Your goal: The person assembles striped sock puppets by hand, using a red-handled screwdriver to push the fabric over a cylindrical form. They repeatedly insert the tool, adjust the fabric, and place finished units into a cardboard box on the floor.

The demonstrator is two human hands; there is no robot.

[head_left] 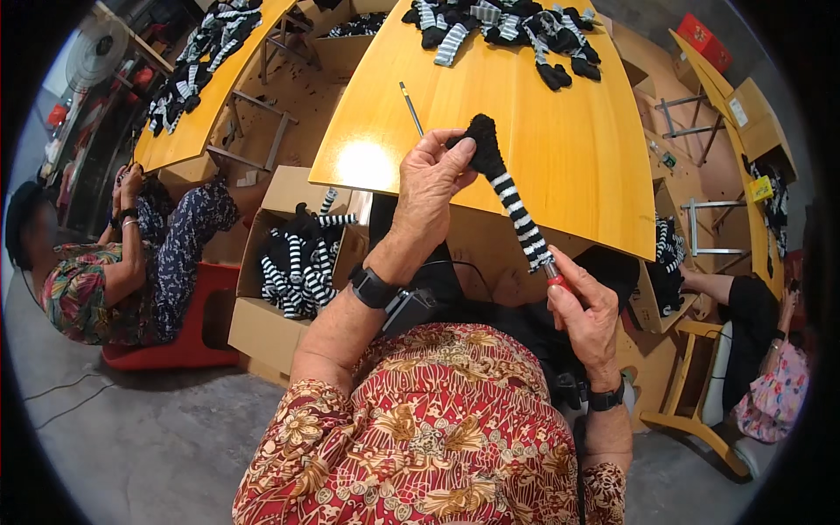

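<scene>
Over the near edge of the yellow table, a small fuzzy sock (518, 213) with black and white stripes and a black end slants down to the right. My left hand (426, 188) pinches its black end between thumb and fingers. My right hand (591, 319) is wrapped round the red handle of a tool (556, 275) at the sock's lower striped end. A bit of metal shows where tool and sock meet. The rest of the tool is hidden, so its kind cannot be told.
Striped socks (490, 24) are heaped on the table's (363, 122) far end, with a thin dark rod (411, 108) nearer. More fill a cardboard box (262, 328) at my left. One person (114, 276) sits at the left table, another (770, 385) at the right, beside a wooden chair (691, 420).
</scene>
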